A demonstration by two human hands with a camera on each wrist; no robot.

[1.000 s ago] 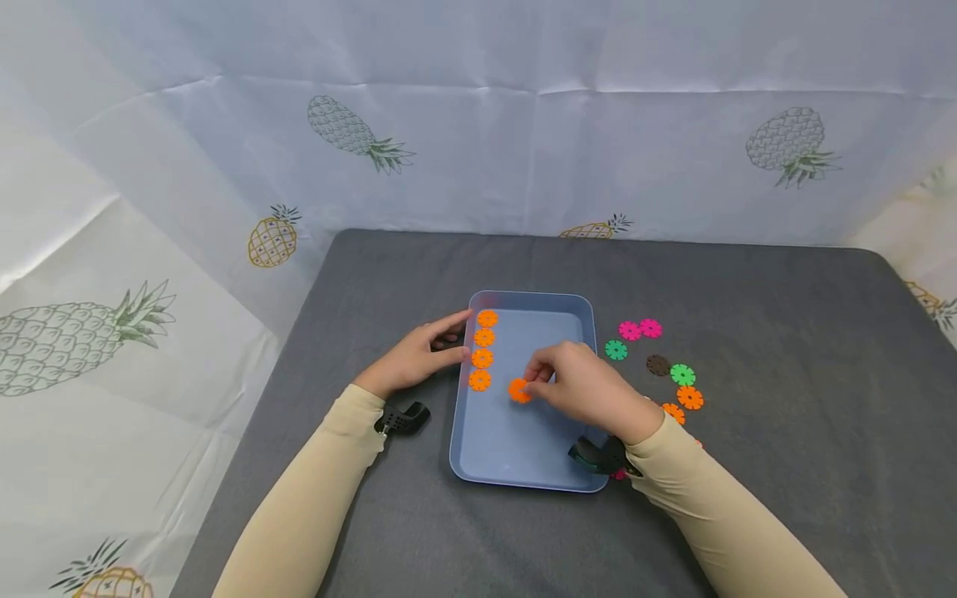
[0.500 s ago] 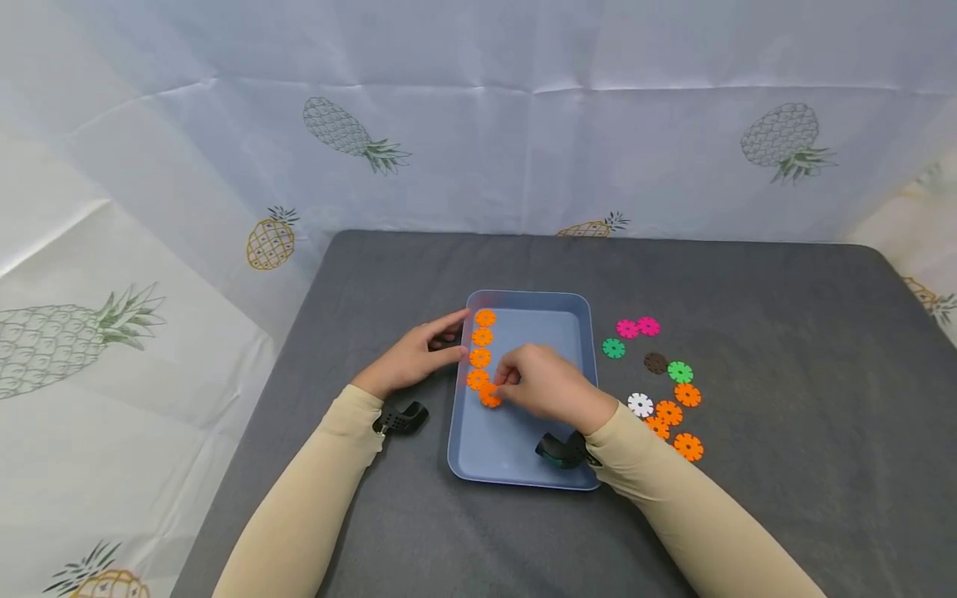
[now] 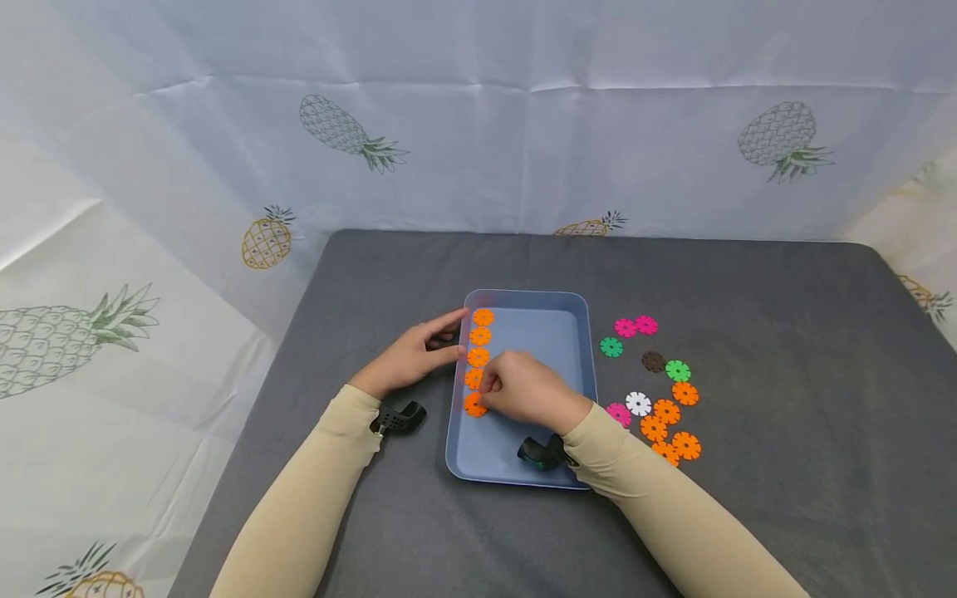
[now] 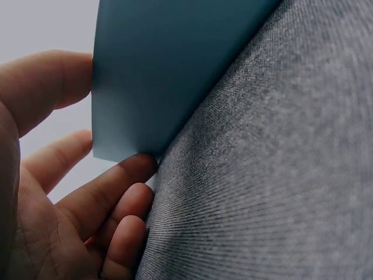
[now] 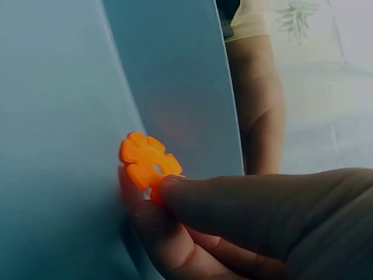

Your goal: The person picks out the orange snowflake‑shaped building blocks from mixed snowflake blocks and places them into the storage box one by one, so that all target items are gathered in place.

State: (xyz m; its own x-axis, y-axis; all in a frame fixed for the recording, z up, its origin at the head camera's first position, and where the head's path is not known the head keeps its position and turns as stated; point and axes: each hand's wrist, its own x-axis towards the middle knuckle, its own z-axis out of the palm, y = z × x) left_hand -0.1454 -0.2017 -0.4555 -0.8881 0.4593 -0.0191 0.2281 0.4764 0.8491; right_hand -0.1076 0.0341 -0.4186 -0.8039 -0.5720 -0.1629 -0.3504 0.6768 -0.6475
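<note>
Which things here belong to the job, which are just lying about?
In the job:
blue tray, left hand touching it
orange disc pinched by right hand
four orange discs lined up in tray
loose orange discs, probably

Lying about, apparently:
pink discs
green discs
brown disc
white disc

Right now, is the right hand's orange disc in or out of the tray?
In. The right hand pinches the orange disc inside the tray, near its left wall.

I see a dark grey, fabric-covered table (image 3: 792, 349) with rounded far corners; behind it hangs a creased white cloth (image 3: 538, 158) printed with green and golden pineapples (image 3: 266, 243).
</note>
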